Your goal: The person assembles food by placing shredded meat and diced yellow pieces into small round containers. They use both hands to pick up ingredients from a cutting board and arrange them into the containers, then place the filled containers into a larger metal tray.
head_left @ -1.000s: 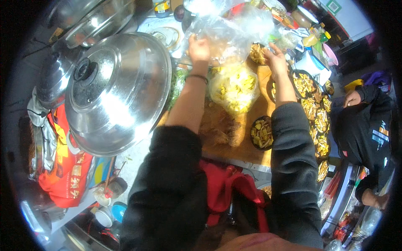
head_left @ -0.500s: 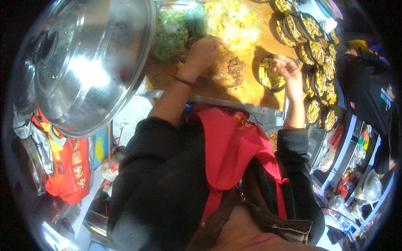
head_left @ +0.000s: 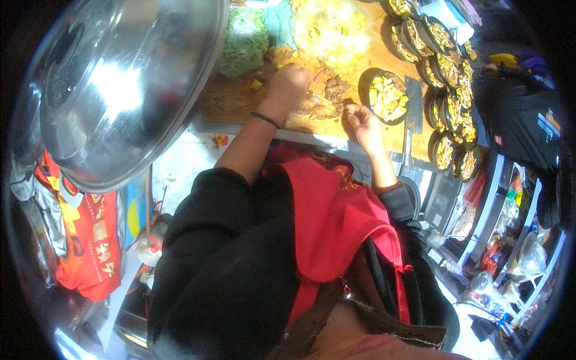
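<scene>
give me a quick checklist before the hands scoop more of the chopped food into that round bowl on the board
1. Left hand on the brown chopped food: ok, it rests on the pile.
2. Right hand near the round bowl: ok, just beside its rim.
3. Room in the bowl: cannot tell, yellow pieces already cover what shows.
4. Cleaver clear of the fingers: ok, it lies flat beyond the bowl.
5. Board space to work: ok, bare wood left of the pile.
6. Big steel lid out of the way: ok, off to the left.
</scene>
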A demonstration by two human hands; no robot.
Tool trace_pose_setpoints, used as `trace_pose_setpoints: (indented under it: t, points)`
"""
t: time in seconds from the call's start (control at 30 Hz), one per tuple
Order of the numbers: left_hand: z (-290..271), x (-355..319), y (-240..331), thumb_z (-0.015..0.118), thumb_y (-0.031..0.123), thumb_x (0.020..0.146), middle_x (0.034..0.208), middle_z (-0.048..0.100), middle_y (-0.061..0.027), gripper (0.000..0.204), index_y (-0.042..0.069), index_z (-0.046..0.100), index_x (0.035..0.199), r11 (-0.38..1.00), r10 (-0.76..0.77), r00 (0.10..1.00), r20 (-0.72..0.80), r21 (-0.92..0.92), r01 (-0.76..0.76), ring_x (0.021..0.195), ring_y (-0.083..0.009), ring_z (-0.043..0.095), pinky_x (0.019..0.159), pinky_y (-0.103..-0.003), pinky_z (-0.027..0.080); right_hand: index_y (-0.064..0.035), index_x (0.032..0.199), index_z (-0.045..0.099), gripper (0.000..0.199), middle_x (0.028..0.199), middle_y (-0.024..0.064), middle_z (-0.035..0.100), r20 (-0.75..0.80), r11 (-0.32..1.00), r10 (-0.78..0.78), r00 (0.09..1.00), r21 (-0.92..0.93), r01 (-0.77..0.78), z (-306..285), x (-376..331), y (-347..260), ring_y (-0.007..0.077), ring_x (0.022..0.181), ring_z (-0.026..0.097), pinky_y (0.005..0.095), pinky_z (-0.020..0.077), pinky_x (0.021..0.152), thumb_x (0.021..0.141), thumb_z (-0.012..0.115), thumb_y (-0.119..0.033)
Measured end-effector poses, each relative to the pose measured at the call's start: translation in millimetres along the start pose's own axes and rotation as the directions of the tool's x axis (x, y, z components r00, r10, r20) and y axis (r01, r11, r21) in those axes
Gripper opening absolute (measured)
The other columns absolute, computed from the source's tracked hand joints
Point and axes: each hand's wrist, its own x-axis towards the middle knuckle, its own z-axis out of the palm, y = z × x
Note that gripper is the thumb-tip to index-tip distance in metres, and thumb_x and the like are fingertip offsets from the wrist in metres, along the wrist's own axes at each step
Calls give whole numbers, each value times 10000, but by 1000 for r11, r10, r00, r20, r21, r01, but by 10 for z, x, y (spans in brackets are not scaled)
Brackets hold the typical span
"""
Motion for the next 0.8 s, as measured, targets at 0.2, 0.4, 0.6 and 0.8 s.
trace_pose_setpoints:
  t: [0.2,0.4,0.6,0.8]
  points:
    - [277,154,105,587,130,748,789,569,-134,129,93,632,863,991,128,982,-142,-26,-133,740,-308,585,663,-393,490,1,1002,609,165,755,137,639,-10,987,-138,990,-88,137,109,20,97,178,682,612,289,480,652,870,552,-80]
    - [330,370,221,607,114,724,817,566,-120,97,100,612,820,988,126,991,-52,102,-120,766,-285,587,668,-374,485,6,993,603,151,735,124,631,18,999,-54,998,8,54,154,15,59,147,652,588,273,473,627,879,543,-73]
    - [146,365,251,643,98,763,836,622,-81,107,41,587,834,740,-172,974,145,-634,225,717,-188,604,649,-297,483,-7,1034,600,166,809,28,612,-13,978,-27,1000,208,29,76,65,46,76,705,550,211,459,643,882,536,-31]
    - [73,312,332,625,119,842,853,653,-72,216,-5,613,1018,118,-132,859,494,-853,509,723,-142,614,644,-248,498,3,1202,478,337,977,66,603,45,564,25,999,824,-51,32,227,-121,133,864,593,225,494,753,877,562,-17]
